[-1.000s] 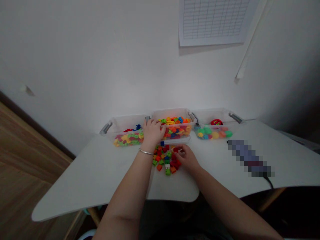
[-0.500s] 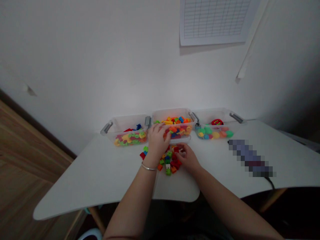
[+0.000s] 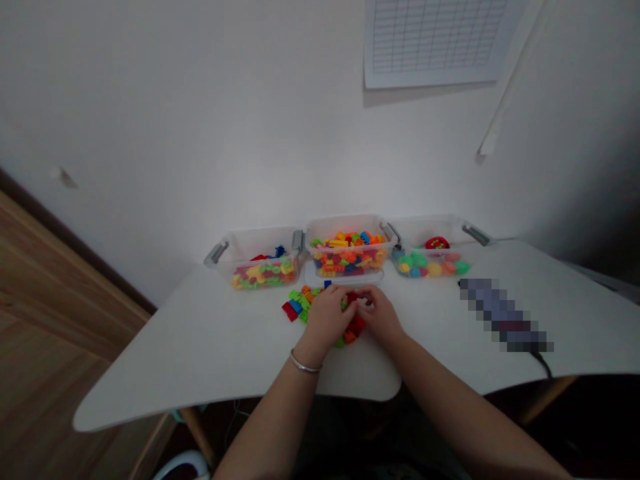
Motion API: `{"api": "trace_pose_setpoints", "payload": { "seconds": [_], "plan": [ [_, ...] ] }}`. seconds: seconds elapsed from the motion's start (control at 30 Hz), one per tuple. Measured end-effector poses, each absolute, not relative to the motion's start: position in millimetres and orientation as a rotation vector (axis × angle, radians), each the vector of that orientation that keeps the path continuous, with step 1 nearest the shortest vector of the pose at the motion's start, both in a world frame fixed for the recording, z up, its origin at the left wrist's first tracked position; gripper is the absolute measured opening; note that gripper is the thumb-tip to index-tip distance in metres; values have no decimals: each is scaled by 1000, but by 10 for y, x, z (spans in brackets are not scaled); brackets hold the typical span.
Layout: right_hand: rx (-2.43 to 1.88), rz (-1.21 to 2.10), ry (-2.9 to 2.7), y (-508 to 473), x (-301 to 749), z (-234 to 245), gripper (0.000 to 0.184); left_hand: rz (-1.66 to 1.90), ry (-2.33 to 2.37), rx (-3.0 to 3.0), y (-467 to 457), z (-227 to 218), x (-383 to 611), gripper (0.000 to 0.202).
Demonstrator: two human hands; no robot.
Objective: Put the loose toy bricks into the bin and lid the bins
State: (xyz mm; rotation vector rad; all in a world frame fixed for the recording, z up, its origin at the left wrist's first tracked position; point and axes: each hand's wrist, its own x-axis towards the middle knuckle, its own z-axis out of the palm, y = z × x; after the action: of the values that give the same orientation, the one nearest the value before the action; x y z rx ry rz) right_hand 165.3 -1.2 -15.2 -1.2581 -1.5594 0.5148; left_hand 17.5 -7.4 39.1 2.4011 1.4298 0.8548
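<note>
Right now, your left hand (image 3: 327,317) and right hand (image 3: 381,315) curl together, fingertips almost meeting, over a loose pile of small red, green and orange plastic bricks (image 3: 356,326) just beneath them; whether either grips a brick is hidden.

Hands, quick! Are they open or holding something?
Left hand: curled on toy bricks, holding unclear.
Right hand: curled by a red brick, holding unclear.

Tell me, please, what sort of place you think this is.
Probably a small indoor activity room or workroom: a white table holds clear plastic tubs of colourful toy bricks, and a printed grid chart hangs on the wall.
</note>
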Motion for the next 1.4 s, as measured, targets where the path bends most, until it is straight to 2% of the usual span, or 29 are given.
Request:
{"api": "trace_pose_setpoints", "payload": {
  "seconds": [0.43, 0.57, 0.73, 0.83, 1.07, 1.2, 1.4],
  "plan": [
    [-1256, 465, -1609, -2, 1643, -222, 21, 718, 1396, 2477, 22, 465, 95, 20],
    [-1269, 470, -1619, -9, 1643, -169, 16, 948, 1338, 2434, 107, 546, 41, 17],
    [-1268, 492, -1632, -8, 1650, -179, 14, 1254, 1200, 2410, 354, 690, -43, 25],
    [-1258, 491, -1641, 0, 1660, -204, 14, 1378, 1278, 2452, 535, 793, -70, 26],
    [-1228, 490, -1654, 7, 1674, -208, 14, 1398, 1629, 2412, 848, 982, -31, 28],
    [-1240, 487, -1665, -6, 1679, -188, 15, 1474, 1614, 2220, 1025, 930, 9, 36],
    [-1238, 494, -1663, -6, 1686, -190, 16, 1382, 1711, 2092, 1160, 843, 57, 36]
  ]
}}
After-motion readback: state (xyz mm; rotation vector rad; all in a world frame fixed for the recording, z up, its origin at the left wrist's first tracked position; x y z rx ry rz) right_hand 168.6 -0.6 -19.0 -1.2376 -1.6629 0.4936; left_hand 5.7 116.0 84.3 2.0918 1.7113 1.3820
